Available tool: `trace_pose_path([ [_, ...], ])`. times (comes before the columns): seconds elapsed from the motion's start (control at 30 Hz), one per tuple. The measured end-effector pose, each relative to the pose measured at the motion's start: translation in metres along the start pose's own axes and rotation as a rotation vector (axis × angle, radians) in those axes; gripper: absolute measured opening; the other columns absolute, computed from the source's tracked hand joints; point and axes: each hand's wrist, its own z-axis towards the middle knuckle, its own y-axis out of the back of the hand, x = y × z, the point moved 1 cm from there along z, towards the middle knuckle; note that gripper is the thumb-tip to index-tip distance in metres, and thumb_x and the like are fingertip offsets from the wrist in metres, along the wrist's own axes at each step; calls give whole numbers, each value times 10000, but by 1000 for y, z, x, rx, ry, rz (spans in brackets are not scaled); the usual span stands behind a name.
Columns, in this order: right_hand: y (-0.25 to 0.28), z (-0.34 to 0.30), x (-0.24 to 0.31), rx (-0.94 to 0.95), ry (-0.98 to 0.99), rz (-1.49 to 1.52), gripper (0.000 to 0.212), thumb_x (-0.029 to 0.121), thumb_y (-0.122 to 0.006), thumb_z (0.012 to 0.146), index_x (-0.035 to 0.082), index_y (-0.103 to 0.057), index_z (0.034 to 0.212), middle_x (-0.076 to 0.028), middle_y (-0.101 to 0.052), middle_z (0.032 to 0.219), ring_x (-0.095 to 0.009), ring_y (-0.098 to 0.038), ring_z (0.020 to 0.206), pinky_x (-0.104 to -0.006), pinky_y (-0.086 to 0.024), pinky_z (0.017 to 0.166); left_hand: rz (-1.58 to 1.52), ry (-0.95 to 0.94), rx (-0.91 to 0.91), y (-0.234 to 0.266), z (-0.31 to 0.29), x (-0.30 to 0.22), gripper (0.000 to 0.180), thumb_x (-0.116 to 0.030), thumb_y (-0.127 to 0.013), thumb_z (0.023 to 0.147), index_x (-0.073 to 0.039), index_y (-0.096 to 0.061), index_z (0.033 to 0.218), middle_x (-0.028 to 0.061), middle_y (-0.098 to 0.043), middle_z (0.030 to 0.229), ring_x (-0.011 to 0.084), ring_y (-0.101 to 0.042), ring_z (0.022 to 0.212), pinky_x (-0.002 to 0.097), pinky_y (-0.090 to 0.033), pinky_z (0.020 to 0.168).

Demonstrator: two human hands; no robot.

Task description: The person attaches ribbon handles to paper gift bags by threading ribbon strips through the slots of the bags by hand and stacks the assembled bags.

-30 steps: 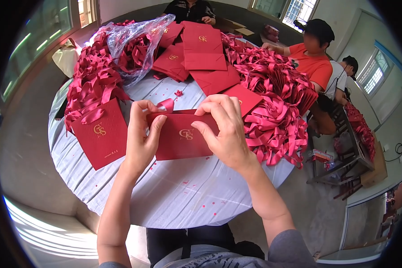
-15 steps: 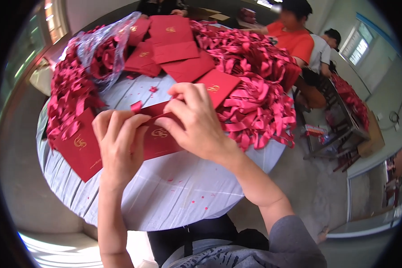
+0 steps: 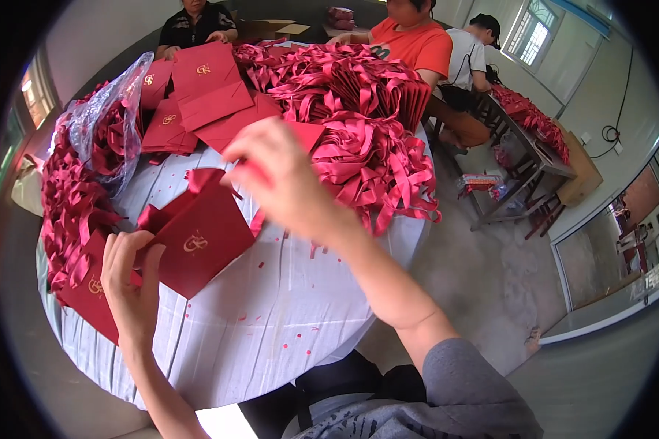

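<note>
A dark red paper gift bag (image 3: 201, 241) with a gold emblem stands opened out on the table in front of me. My left hand (image 3: 130, 274) is closed on its left edge, thumb on the near side. Red ribbon (image 3: 203, 180) rises from the bag's top rim. My right hand (image 3: 289, 179) is raised just beyond the bag's right side, its fingers curled but smeared by motion. A bit of red shows among those fingers; I cannot tell what it is. Another red bag (image 3: 88, 289) lies flat beside my left hand, partly under it.
Flat red bags (image 3: 206, 77) are stacked at the far side. Ribboned bags heap up at the right (image 3: 366, 146) and left (image 3: 69, 212), the left heap partly under clear plastic (image 3: 121, 124). Red scraps dot the white table cover (image 3: 271, 314). Several people work beyond.
The bag, flat between both hands before, now stands opened out. My right hand has lifted off it, while my left stays at its left edge. The whole view has shifted.
</note>
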Motion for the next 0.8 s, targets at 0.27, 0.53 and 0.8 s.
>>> trace_pose_path([
  [0.27, 53, -24, -62, 487, -155, -853, 195, 220, -733, 713, 50, -652, 765, -108, -573, 841, -290, -544, 877, -405, -451, 773, 2, -45, -80, -2, 2, 10, 137, 48, -627, 796, 28, -573, 920, 99, -548, 801, 208, -494, 725, 300, -411, 653],
  [0.53, 53, -36, -75, 504, -168, -902, 256, 251, -733, 696, 52, -631, 821, -115, -566, 895, -295, -535, 912, -422, -449, 787, 8, -101, -132, -9, 1, 13, 131, 63, -611, 805, 21, -582, 926, 102, -548, 800, 215, -498, 720, 296, -405, 632],
  [0.8, 39, -20, -75, 489, -73, -757, 58, 141, -639, 662, 84, -633, 672, -97, -623, 723, -294, -612, 785, -447, -414, 689, 70, -143, -120, -6, -11, 71, 159, 8, -556, 901, 35, -564, 1057, 115, -576, 949, 207, -560, 856, 274, -433, 712],
])
